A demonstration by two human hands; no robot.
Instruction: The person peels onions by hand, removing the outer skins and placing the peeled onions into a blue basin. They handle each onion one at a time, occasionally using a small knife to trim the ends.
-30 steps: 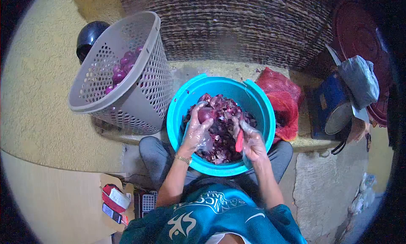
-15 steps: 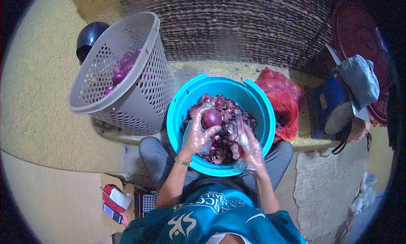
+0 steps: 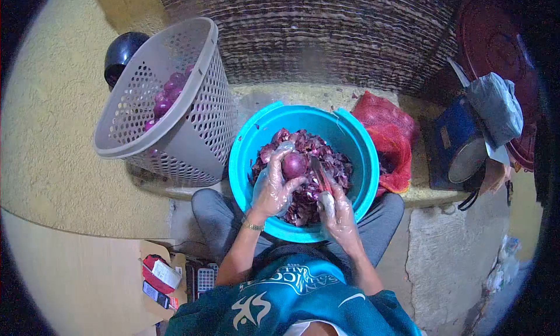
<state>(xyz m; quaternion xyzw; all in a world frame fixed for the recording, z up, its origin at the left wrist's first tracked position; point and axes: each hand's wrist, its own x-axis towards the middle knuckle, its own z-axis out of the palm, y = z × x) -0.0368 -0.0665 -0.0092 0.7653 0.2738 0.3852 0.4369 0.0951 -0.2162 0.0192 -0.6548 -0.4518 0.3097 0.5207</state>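
Observation:
Over a turquoise tub (image 3: 245,210) between my knees, my left hand (image 3: 272,190) in a clear plastic glove is wrapped round a shiny red onion (image 3: 294,165). My right hand (image 3: 339,212), gloved likewise, grips a small knife (image 3: 319,174), its dark blade pointing up and left beside the onion. Below both hands, a heap of purple onion skins (image 3: 309,143) fills the tub's bottom.
On the left stands a tilted grey perforated basket (image 3: 204,132) with several peeled onions (image 3: 165,106) inside. A red mesh sack (image 3: 385,123) lies right of the tub. Farther right are a blue weighing scale (image 3: 458,143) and a grey plastic bag (image 3: 494,108).
My right hand has turned and moved slightly inward, bringing the knife blade closer to the onion. My left hand still holds the onion, shifted a little.

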